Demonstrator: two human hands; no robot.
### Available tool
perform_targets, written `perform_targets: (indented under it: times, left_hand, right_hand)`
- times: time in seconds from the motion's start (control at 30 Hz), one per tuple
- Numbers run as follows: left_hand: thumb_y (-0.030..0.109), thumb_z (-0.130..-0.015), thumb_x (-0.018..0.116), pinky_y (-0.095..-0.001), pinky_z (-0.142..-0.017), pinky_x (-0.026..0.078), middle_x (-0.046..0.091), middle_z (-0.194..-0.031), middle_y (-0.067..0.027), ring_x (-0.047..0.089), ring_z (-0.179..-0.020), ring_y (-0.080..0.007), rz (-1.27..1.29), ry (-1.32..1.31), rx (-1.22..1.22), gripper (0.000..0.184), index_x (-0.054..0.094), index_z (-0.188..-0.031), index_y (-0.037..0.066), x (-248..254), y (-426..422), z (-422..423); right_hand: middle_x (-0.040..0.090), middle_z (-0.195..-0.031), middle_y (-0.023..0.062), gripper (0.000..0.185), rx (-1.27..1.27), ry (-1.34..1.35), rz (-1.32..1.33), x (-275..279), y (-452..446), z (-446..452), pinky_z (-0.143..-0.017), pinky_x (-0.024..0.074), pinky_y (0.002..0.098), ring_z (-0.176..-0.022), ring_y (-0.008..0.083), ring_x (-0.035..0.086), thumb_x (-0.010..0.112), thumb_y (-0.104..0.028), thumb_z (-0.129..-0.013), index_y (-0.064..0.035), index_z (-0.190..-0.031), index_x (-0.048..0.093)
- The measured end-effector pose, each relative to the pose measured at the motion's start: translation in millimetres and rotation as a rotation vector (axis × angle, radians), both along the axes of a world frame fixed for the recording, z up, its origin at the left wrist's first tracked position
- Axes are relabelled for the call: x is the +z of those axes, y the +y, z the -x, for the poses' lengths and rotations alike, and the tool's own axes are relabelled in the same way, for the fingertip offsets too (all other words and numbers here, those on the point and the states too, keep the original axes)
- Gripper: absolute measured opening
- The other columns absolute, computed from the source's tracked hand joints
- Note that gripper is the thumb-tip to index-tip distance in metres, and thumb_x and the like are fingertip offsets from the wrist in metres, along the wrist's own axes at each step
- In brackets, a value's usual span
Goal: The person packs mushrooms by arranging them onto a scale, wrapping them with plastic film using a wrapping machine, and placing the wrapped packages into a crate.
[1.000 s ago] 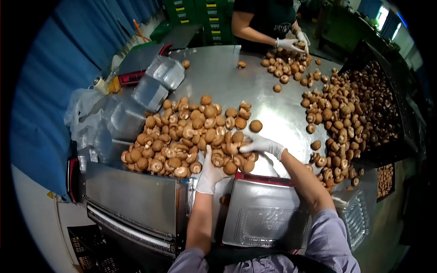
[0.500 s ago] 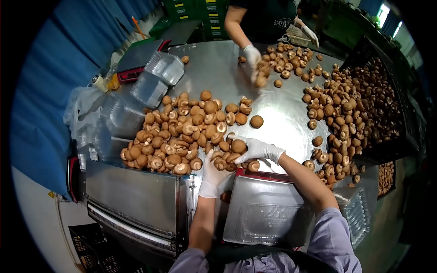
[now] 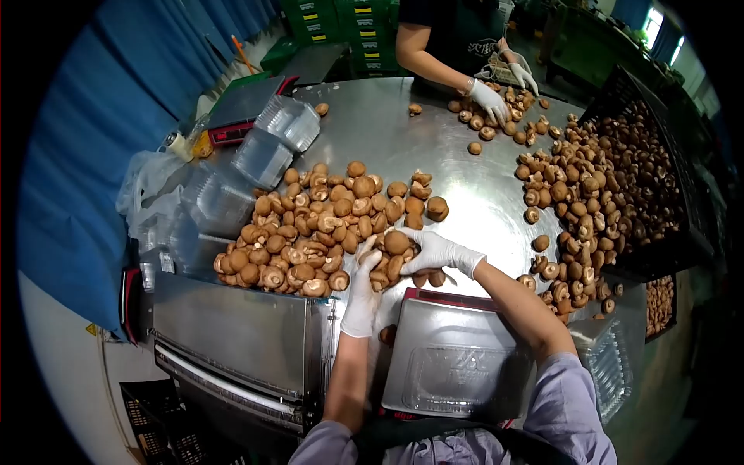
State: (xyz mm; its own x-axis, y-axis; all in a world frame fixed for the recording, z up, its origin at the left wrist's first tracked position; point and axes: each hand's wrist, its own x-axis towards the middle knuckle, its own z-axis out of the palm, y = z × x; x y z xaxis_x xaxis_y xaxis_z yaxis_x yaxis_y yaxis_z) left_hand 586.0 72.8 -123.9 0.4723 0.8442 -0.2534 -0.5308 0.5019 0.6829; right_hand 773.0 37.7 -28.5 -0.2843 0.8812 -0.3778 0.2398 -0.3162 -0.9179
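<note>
My left hand [image 3: 362, 298] and my right hand [image 3: 440, 254], both in white gloves, close from either side around a small cluster of brown mushrooms [image 3: 397, 243]. Left of this cluster spreads a large heap of mushrooms [image 3: 298, 232] on the metal table [image 3: 364, 128]. A few loose mushrooms lie just beneath my right hand. In front of my body, a clear plastic tray [image 3: 457, 376] rests on a red-edged scale [image 3: 453, 298]; my right forearm passes over its right side. Some of my fingers are hidden by the mushrooms.
Across the table, a co-worker's gloved hand [image 3: 490, 102] touches another mushroom pile [image 3: 521, 101]. More mushrooms spill from a tipped black crate [image 3: 686, 194] at right. Clear plastic boxes [image 3: 263, 157] line the left edge, with a metal machine [image 3: 229, 322] at front left.
My hands have drawn closer together around the mushrooms, my left hand moving slightly up. The co-worker's hand has moved right, from mid-table to the back pile.
</note>
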Motion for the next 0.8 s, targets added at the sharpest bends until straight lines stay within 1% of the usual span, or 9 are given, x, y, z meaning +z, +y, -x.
perform_targets:
  times: [0.07, 0.13, 0.3, 0.43, 0.47, 0.5, 0.6, 0.73, 0.8]
  left_hand:
    - [0.008, -0.082, 0.062, -0.0319, -0.093, 0.047, 0.053, -0.124, -0.0104, 0.055, -0.109, -0.0211, 0.012, 0.053, 0.035, 0.056, 0.044, -0.134, 0.002, 27, -4, -2]
    - [0.004, -0.08, 0.064, -0.0281, -0.089, 0.049, 0.056, -0.119, -0.0121, 0.057, -0.104, -0.0187, -0.046, 0.206, -0.002, 0.056, 0.046, -0.133, 0.001, 40, -2, -4]
    - [0.0, -0.076, 0.065, -0.0246, -0.082, 0.051, 0.056, -0.115, -0.0115, 0.059, -0.098, -0.0165, -0.105, 0.243, -0.072, 0.058, 0.048, -0.131, 0.001, 82, -17, -7]
    - [0.0, -0.076, 0.067, -0.0261, -0.08, 0.052, 0.057, -0.113, -0.0122, 0.06, -0.097, -0.0186, -0.146, 0.239, -0.148, 0.058, 0.049, -0.131, 0.005, 111, -44, -8]
    - [0.002, -0.077, 0.068, -0.0238, -0.073, 0.053, 0.058, -0.111, -0.0126, 0.062, -0.091, -0.017, -0.231, 0.286, -0.16, 0.061, 0.046, -0.134, 0.005, 116, -54, -9]
    - [0.0, -0.076, 0.067, -0.0266, -0.083, 0.05, 0.056, -0.116, -0.0126, 0.059, -0.099, -0.0188, -0.201, 0.265, -0.205, 0.06, 0.046, -0.132, 0.003, 130, -69, -7]
    - [-0.002, -0.077, 0.064, -0.0305, -0.092, 0.048, 0.055, -0.119, -0.0131, 0.059, -0.105, -0.0216, -0.165, 0.267, -0.316, 0.06, 0.045, -0.134, 0.003, 143, -110, -3]
    - [0.0, -0.078, 0.065, -0.0237, -0.081, 0.05, 0.054, -0.119, -0.0111, 0.058, -0.1, -0.0154, -0.259, 0.355, -0.484, 0.06, 0.044, -0.134, 0.003, 146, -153, 6]
    - [0.001, -0.078, 0.066, -0.0259, -0.089, 0.047, 0.052, -0.123, -0.0102, 0.054, -0.107, -0.0163, -0.342, 0.302, -0.505, 0.059, 0.045, -0.133, 0.002, 139, -169, 8]
  right_hand:
    - [0.062, -0.107, 0.007, 0.072, 0.003, 0.011, 0.145, -15, 3, -4, -0.088, 0.0474, 0.0292, -0.098, 0.0143, 0.057, 0.076, -0.014, -0.073, -0.0099, -0.135, 0.041]
    - [0.06, -0.109, 0.0062, 0.072, -0.034, 0.091, -0.091, -22, -2, -5, -0.09, 0.0462, 0.0294, -0.1, 0.0148, 0.056, 0.076, -0.012, -0.073, -0.0098, -0.135, 0.04]
    - [0.059, -0.116, 0.008, 0.078, -0.103, 0.15, -0.264, -27, -19, -10, -0.093, 0.0446, 0.0289, -0.104, 0.0158, 0.055, 0.075, -0.006, -0.071, -0.0057, -0.139, 0.035]
    - [0.056, -0.118, 0.0084, 0.077, -0.206, 0.162, -0.215, 22, -68, -3, -0.091, 0.0448, 0.0281, -0.103, 0.0154, 0.055, 0.074, -0.009, -0.072, -0.0057, -0.139, 0.035]
    - [0.056, -0.117, 0.0087, 0.077, -0.249, 0.169, -0.194, 42, -86, 1, -0.089, 0.0457, 0.0275, -0.1, 0.0143, 0.055, 0.074, -0.011, -0.072, -0.0055, -0.138, 0.035]
    - [0.056, -0.117, 0.0087, 0.076, -0.291, 0.14, -0.215, 48, -103, 3, -0.088, 0.0462, 0.0274, -0.098, 0.0143, 0.056, 0.074, -0.011, -0.072, -0.0055, -0.138, 0.036]
    - [0.058, -0.114, 0.0076, 0.074, -0.383, 0.136, -0.158, 62, -156, 11, -0.086, 0.0473, 0.0279, -0.098, 0.0159, 0.056, 0.076, -0.014, -0.071, -0.0065, -0.135, 0.039]
    - [0.061, -0.109, 0.0077, 0.072, -0.464, 0.021, -0.226, 51, -221, 23, -0.085, 0.047, 0.0276, -0.097, 0.0132, 0.056, 0.077, -0.018, -0.07, -0.0062, -0.132, 0.043]
    - [0.063, -0.105, 0.0068, 0.072, -0.534, 0.056, -0.21, 46, -242, 30, -0.082, 0.0486, 0.0289, -0.092, 0.0121, 0.058, 0.078, -0.019, -0.07, -0.0067, -0.132, 0.045]
